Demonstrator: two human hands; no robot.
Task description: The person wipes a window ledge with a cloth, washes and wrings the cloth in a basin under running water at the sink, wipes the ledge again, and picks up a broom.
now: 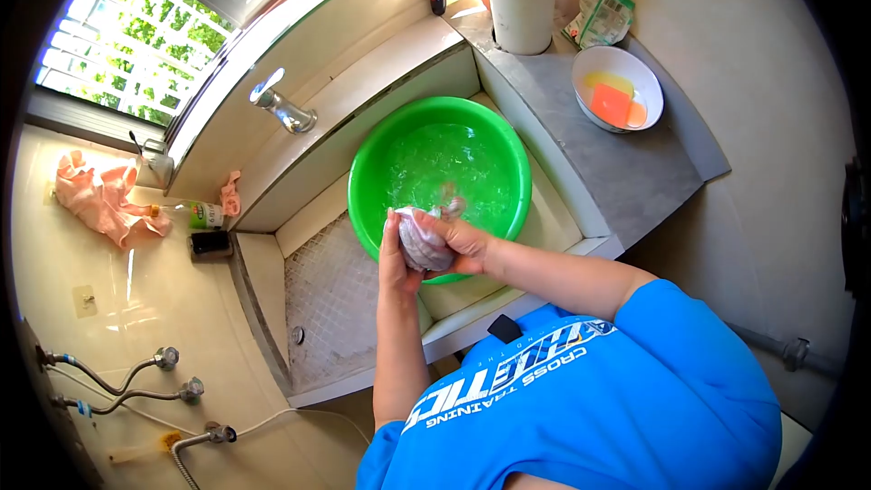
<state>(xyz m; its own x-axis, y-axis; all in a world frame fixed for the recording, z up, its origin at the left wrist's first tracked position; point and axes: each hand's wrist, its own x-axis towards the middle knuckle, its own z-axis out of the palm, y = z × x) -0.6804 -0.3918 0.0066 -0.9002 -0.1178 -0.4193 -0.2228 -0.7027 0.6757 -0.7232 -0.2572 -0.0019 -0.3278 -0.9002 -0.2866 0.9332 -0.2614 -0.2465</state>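
Both my hands are wrapped round a wet, bunched-up grey-white cloth [424, 247] over the near rim of a green basin [360, 191]. My left hand [392, 254] presses on the cloth's left side, fingers pointing up. From the right, my right hand [468, 247] grips it, with the thumb across the top. A small end of the cloth sticks out beyond the right fingers, over the water. Rippled water [445, 159] lies in the basin. The palms and the underside of the cloth are hidden.
The basin stands in a tiled sink [327, 295] below a tap [283, 107]. On the right ledge are a white bowl [646, 82] with orange and yellow pieces and a green packet [602, 14] beside a white pipe [520, 0]. A bottle [195, 212] and pink cloth [107, 195] are at left.
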